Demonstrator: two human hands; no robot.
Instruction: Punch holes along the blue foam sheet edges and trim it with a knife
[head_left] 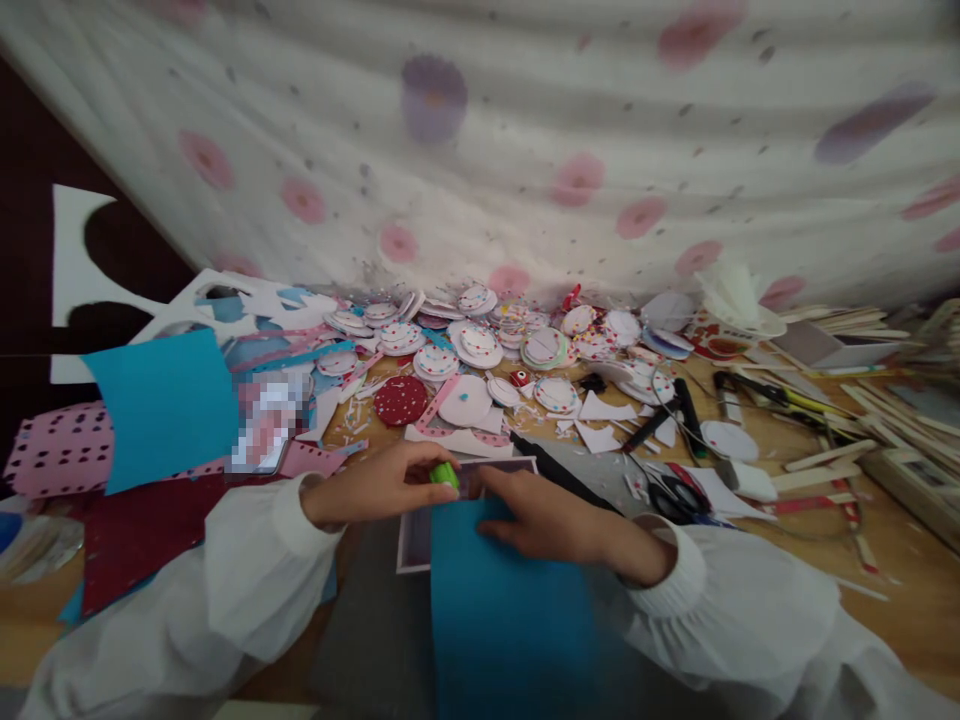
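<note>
We see a craft workspace: a wooden table [787,560] crowded with decorated paper discs [476,345]; right of these discs, scissors [679,495] and wooden sticks [825,455]; behind them, a flowered curtain [480,150].

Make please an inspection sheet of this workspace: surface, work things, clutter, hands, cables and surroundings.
Surface: wooden table, grey mat at front.
Work things: front blue sheet partly covers pale-edged tray.
Clutter: dotted discs, scissors, wooden sticks.
Hands: left hand holds small green object; right hand touches front blue sheet.
Cables: thin curves at right; cannot tell if cables.
Surroundings: flowered curtain behind.
</note>
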